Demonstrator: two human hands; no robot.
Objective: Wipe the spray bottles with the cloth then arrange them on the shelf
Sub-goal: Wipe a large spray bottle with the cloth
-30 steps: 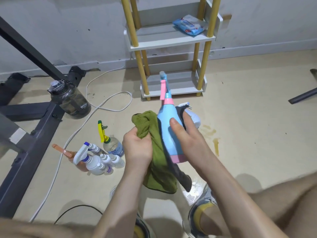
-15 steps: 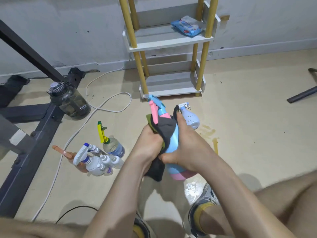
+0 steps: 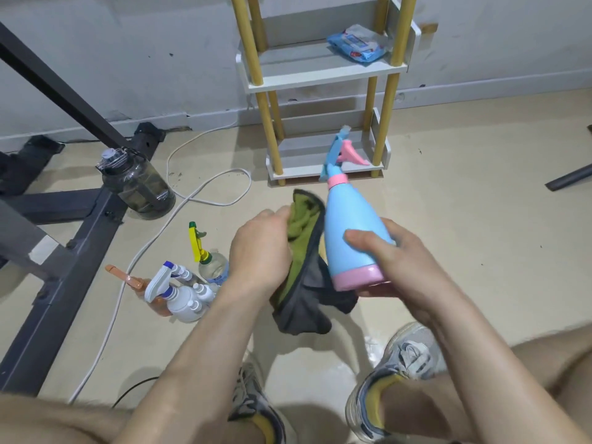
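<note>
- A person's right hand (image 3: 407,270) grips a blue spray bottle (image 3: 352,232) with a pink base, fingers (image 3: 368,241) curled round its lower body. The bottle is held tilted in the air above the floor, in front of the shelf (image 3: 323,83) and not yet on it.
- The left hand (image 3: 259,251) clutches a green and grey cloth (image 3: 304,277), bunched against the bottle's left side.
- Risk: the grip sits low on a smooth, rounded body, so a firm wipe could push the bottle out of the hand.
- Risk: the pink trigger (image 3: 352,155) juts out and could catch a yellow post (image 3: 269,123) as the bottle goes onto the shelf.
- Risk: the floor near the shoes looks glossy, perhaps wet, so a foot could slip.
- Risk: other spray bottles (image 3: 179,293) cluster on the floor beside a white cord (image 3: 205,193); a careless reach might topple them.
</note>
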